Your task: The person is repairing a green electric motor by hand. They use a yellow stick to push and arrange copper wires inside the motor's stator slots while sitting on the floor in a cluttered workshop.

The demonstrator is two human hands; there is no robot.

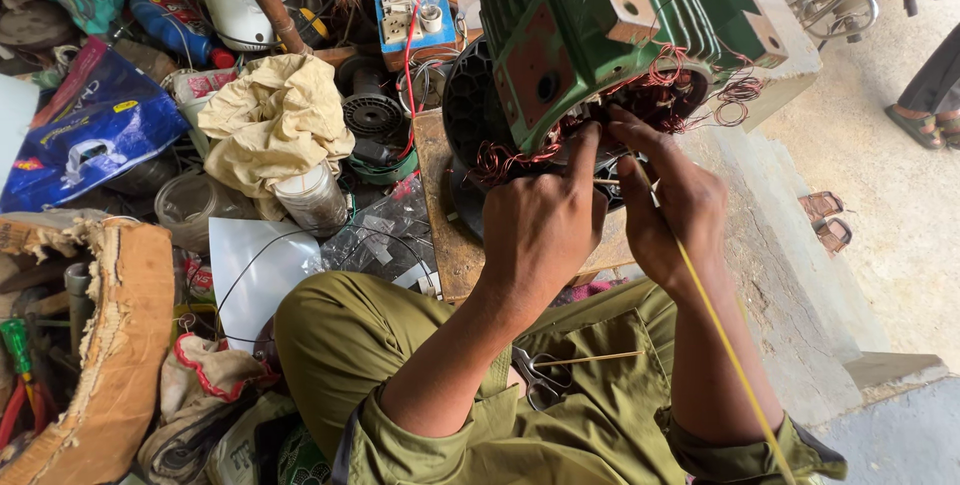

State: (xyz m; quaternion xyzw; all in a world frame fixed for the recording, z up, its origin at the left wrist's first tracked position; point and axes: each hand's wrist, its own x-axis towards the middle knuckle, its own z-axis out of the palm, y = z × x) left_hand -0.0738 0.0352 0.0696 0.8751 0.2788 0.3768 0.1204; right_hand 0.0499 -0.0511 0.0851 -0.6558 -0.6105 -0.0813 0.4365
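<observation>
Motor heavy, hard. Both hands at motor's open end: left hand pinches thin bendy wire; right hand grips yellow string.

1 head-worn camera looks steeply down and forward from close above the person's lap, onto both hands at the green ribbed metal motor housing; concrete floor to the right.

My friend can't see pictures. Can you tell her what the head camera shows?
Two bare hands, the left hand and the right hand, press into the copper wires at the open end of a green motor. A thin yellow string runs along the right arm, scissors lie on the lap, and clutter covers the floor.
</observation>
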